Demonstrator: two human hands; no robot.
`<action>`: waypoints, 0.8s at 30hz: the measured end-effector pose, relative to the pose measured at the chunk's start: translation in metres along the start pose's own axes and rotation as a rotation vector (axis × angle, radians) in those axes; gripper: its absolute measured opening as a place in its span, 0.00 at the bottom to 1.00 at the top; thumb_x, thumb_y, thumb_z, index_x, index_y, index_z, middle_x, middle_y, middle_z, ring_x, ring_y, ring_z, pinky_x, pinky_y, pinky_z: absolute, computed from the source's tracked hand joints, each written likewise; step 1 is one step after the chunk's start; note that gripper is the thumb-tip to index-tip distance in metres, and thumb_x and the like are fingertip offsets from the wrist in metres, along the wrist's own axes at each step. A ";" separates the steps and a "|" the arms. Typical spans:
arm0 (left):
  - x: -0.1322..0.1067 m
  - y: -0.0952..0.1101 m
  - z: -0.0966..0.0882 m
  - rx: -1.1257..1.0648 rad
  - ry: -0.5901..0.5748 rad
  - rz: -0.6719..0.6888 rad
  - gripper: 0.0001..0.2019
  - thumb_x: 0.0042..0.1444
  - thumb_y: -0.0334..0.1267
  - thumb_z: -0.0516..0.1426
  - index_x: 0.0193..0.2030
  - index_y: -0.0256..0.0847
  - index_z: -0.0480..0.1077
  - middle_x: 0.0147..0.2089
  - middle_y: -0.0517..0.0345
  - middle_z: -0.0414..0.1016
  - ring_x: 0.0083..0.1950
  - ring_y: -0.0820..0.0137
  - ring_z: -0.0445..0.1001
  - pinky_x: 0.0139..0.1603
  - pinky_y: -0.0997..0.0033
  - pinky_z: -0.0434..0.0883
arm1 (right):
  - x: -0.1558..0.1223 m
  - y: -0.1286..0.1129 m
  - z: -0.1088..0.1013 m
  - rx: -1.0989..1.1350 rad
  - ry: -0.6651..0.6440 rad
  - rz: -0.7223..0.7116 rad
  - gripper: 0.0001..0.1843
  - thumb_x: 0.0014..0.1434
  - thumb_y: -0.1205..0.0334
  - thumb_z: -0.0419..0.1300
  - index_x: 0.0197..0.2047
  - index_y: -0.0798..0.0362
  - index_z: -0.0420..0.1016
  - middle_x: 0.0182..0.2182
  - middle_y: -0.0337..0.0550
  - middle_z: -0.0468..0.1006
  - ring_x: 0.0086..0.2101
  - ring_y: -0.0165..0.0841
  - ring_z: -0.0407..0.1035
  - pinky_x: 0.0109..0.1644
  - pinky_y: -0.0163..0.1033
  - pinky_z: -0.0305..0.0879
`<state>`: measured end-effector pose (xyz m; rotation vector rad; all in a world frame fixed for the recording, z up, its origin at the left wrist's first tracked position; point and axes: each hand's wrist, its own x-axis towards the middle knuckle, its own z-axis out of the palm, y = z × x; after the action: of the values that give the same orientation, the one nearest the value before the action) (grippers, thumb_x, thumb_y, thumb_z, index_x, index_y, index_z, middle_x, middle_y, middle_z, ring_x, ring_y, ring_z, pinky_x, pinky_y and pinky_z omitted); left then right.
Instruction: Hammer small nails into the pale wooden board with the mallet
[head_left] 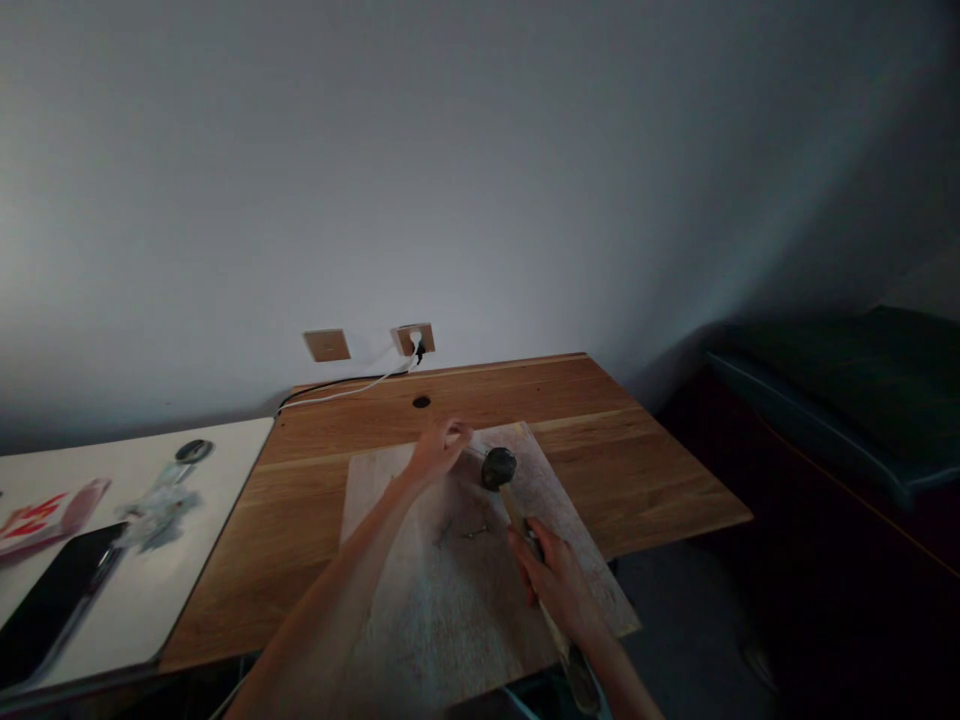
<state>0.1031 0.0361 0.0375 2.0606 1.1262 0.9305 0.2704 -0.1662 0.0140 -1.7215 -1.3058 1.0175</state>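
Our right hand (555,570) is closed around the pale handle of a hammer (500,469), whose dark, rounded head points away from us over the board (442,625). We cannot tell whether that head touches the board or hangs just above it. Our left hand (439,450) is near the far edge of the board, its fingers curled into a narrow loop, just left of the hammer's head. A thin piece (478,454) shows between the fingertips and the head; it is too small for us to tell whether we grip it. Nearer to us, small thin metal pieces (476,531) lie on the board.

The board rests on a wooden bench (637,470), which has a dark round spot (421,402) towards the back. Behind, a white cable (352,393) runs leftward from a wall socket (412,340), with a wall plate (327,345) beside it. To our left, a white surface (161,610) carries a phone (56,600), a red-marked packet (45,518) and crumpled clear plastic (157,515).
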 end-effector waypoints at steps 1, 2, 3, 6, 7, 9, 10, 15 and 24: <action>0.005 0.012 -0.004 0.065 0.002 0.053 0.11 0.64 0.43 0.56 0.45 0.41 0.75 0.47 0.51 0.80 0.51 0.61 0.76 0.55 0.63 0.69 | 0.000 -0.001 -0.001 -0.009 0.010 0.002 0.21 0.64 0.41 0.51 0.38 0.51 0.70 0.17 0.32 0.67 0.18 0.31 0.66 0.23 0.35 0.60; 0.009 0.026 -0.007 0.133 0.008 0.102 0.11 0.64 0.44 0.56 0.46 0.40 0.74 0.48 0.50 0.79 0.53 0.60 0.74 0.58 0.61 0.67 | 0.000 -0.002 -0.002 -0.020 0.026 0.001 0.22 0.63 0.40 0.52 0.39 0.51 0.71 0.18 0.33 0.69 0.20 0.32 0.68 0.24 0.35 0.61; 0.014 0.041 -0.011 0.192 0.017 0.146 0.12 0.64 0.44 0.56 0.48 0.40 0.74 0.49 0.49 0.78 0.54 0.59 0.73 0.59 0.59 0.66 | -0.001 -0.003 -0.002 -0.032 0.042 -0.002 0.23 0.63 0.40 0.52 0.40 0.51 0.72 0.20 0.35 0.71 0.21 0.33 0.69 0.25 0.35 0.61; 0.021 0.083 -0.015 0.300 0.007 0.250 0.14 0.66 0.45 0.55 0.53 0.41 0.72 0.52 0.48 0.76 0.57 0.57 0.70 0.63 0.55 0.63 | -0.002 -0.004 -0.003 -0.038 0.059 -0.020 0.24 0.63 0.38 0.51 0.39 0.51 0.72 0.21 0.37 0.73 0.22 0.34 0.70 0.25 0.36 0.62; 0.021 0.095 -0.014 0.322 0.001 0.277 0.15 0.65 0.45 0.55 0.54 0.40 0.71 0.53 0.47 0.75 0.58 0.56 0.69 0.64 0.53 0.61 | -0.003 -0.004 -0.003 -0.024 0.048 -0.027 0.24 0.63 0.38 0.51 0.38 0.50 0.71 0.20 0.36 0.72 0.21 0.34 0.69 0.25 0.36 0.61; 0.019 0.111 -0.010 0.371 -0.017 0.319 0.17 0.66 0.45 0.55 0.56 0.40 0.70 0.54 0.46 0.74 0.59 0.54 0.68 0.65 0.51 0.60 | -0.003 -0.002 -0.002 0.017 0.020 -0.035 0.23 0.64 0.38 0.51 0.37 0.50 0.68 0.18 0.33 0.69 0.19 0.32 0.66 0.24 0.35 0.60; 0.017 0.116 -0.008 0.399 -0.026 0.336 0.17 0.66 0.45 0.55 0.57 0.40 0.70 0.55 0.45 0.73 0.59 0.53 0.68 0.65 0.51 0.59 | -0.004 -0.001 -0.002 0.038 0.008 -0.033 0.22 0.64 0.38 0.51 0.37 0.49 0.67 0.18 0.32 0.68 0.18 0.31 0.65 0.23 0.34 0.60; 0.012 0.122 -0.002 0.416 -0.044 0.358 0.16 0.66 0.44 0.55 0.56 0.40 0.71 0.53 0.46 0.74 0.59 0.54 0.68 0.65 0.52 0.59 | -0.003 0.001 -0.001 0.062 -0.015 -0.019 0.21 0.64 0.39 0.51 0.37 0.50 0.66 0.16 0.30 0.67 0.17 0.31 0.65 0.22 0.34 0.59; 0.013 0.087 0.005 -0.112 -0.025 0.050 0.11 0.59 0.42 0.58 0.28 0.41 0.67 0.24 0.64 0.68 0.27 0.73 0.65 0.31 0.72 0.60 | -0.003 -0.006 -0.004 0.009 0.004 -0.011 0.23 0.65 0.40 0.49 0.41 0.52 0.70 0.19 0.33 0.68 0.20 0.32 0.66 0.24 0.35 0.59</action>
<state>0.1510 0.0071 0.1049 2.0118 0.9917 0.9673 0.2713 -0.1680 0.0218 -1.7073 -1.3048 1.0115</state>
